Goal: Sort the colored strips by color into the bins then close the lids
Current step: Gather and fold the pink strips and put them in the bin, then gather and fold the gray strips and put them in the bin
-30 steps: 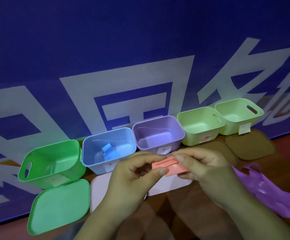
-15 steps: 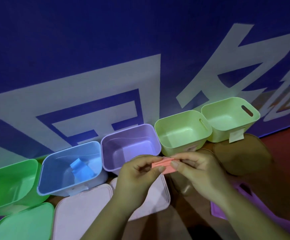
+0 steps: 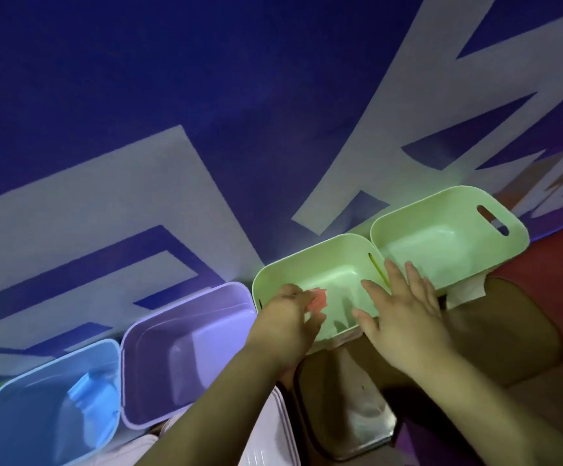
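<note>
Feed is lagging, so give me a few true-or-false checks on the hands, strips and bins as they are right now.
1. The left hand pinches the pink strip over a light green bin. True.
2. The right hand holds a strip. False: it is open, with straight fingers over that bin's rim.
3. The blue bin holds a blue strip. True.
4. The purple bin has its lid on. False: it stands open.
</note>
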The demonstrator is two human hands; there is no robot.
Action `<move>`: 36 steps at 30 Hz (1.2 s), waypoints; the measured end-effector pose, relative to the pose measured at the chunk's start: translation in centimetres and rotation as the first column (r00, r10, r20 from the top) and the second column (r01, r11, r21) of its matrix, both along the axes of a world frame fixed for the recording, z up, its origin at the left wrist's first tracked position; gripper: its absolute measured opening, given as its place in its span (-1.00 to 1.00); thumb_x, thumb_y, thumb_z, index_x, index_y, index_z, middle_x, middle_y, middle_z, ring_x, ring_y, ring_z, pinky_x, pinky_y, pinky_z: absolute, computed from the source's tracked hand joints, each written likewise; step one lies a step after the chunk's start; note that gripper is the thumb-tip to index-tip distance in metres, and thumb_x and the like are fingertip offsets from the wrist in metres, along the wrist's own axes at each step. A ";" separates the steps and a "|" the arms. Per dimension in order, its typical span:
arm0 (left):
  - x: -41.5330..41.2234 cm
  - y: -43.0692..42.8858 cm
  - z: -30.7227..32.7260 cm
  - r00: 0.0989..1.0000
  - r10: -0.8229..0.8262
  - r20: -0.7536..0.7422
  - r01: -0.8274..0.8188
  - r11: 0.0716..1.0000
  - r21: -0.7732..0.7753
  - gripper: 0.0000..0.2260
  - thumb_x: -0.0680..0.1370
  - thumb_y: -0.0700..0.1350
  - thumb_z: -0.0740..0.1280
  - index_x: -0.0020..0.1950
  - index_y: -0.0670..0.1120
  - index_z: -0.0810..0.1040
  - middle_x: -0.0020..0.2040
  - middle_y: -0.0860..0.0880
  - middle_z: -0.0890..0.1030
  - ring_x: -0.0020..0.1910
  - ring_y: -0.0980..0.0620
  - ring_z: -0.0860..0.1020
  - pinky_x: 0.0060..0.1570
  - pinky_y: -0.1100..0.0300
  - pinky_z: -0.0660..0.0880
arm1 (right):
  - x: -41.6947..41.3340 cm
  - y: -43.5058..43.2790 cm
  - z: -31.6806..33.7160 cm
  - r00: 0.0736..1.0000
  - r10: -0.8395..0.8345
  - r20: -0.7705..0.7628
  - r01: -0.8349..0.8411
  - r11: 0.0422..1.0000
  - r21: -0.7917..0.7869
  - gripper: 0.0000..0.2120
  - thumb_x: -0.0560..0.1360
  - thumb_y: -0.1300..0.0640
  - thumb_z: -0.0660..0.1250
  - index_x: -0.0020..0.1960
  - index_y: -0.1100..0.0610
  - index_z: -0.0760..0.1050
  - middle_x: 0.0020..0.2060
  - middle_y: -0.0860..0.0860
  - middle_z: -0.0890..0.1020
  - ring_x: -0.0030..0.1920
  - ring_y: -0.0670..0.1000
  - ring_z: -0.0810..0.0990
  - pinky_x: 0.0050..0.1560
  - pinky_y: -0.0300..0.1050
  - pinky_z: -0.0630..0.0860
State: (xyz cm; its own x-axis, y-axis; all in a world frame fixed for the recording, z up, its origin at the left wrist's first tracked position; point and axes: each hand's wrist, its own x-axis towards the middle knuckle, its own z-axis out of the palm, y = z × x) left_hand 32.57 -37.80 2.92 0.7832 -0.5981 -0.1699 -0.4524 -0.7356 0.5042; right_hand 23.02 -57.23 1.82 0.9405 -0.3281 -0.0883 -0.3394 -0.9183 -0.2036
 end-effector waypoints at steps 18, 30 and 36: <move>-0.2 -0.1 -0.5 0.986 -0.147 -0.076 0.163 0.944 0.286 -0.38 0.54 0.37 0.11 0.55 0.17 0.17 0.59 -0.13 0.14 0.58 -0.14 0.05 0.52 -0.06 0.14 | -3.0 0.2 0.3 0.998 0.050 -0.024 -0.048 0.996 0.078 -0.41 0.50 -0.34 0.03 0.43 -0.11 0.36 0.59 0.10 0.09 0.59 0.19 -0.04 0.54 0.22 -0.09; -17.7 16.6 3.7 0.975 0.141 0.172 -0.180 0.953 0.242 -0.42 0.52 0.34 0.12 0.48 0.13 0.36 0.51 -0.03 0.37 0.46 -0.11 0.37 0.39 0.01 0.34 | -12.4 11.6 1.2 0.973 0.219 -0.077 -0.203 0.963 0.175 -0.43 0.33 -0.25 0.30 0.29 -0.06 0.54 0.43 0.16 0.43 0.37 0.28 0.45 0.33 0.25 0.38; -26.7 27.0 1.5 0.919 0.394 0.007 -0.379 0.880 0.286 -0.39 0.48 0.31 0.24 0.50 0.15 0.33 0.52 -0.01 0.33 0.48 -0.06 0.33 0.43 0.06 0.33 | -14.7 20.6 1.6 0.898 0.427 -0.104 -0.395 0.888 0.233 -0.41 0.37 -0.30 0.14 0.31 -0.10 0.50 0.46 0.10 0.40 0.40 0.22 0.43 0.30 0.21 0.43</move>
State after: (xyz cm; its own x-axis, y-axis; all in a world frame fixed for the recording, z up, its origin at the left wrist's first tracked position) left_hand 5.89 -10.81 4.39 0.9286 -0.1729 -0.3284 -0.0835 -0.9595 0.2691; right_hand 8.33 -36.59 3.42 0.9575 0.1250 -0.2599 0.0191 -0.9267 -0.3753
